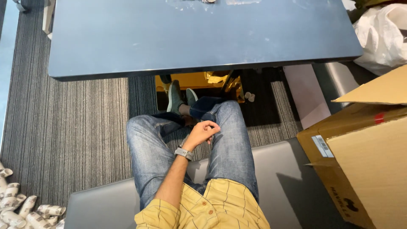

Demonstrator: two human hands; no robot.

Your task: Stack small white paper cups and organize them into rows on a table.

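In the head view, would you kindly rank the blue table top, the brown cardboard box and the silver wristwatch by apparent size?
1. Blue table top, largest.
2. Brown cardboard box, though it is cut off by the frame and nearer to the camera.
3. Silver wristwatch, smallest.

Left hand [202, 132], fingers [210, 125] curled, on the jeans [231, 144] below a blue table [190, 38].

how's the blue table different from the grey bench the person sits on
The blue table stands ahead of the knees, and its top bears only a few pale smears and small bits at the far edge. The grey bench lies nearer and lower, and carries the seated person and an open cardboard box. The table's top looks hard and flat; the bench looks padded. Both are plain, smooth and rectangular. One hand rests loosely curled between the thighs, holding nothing.
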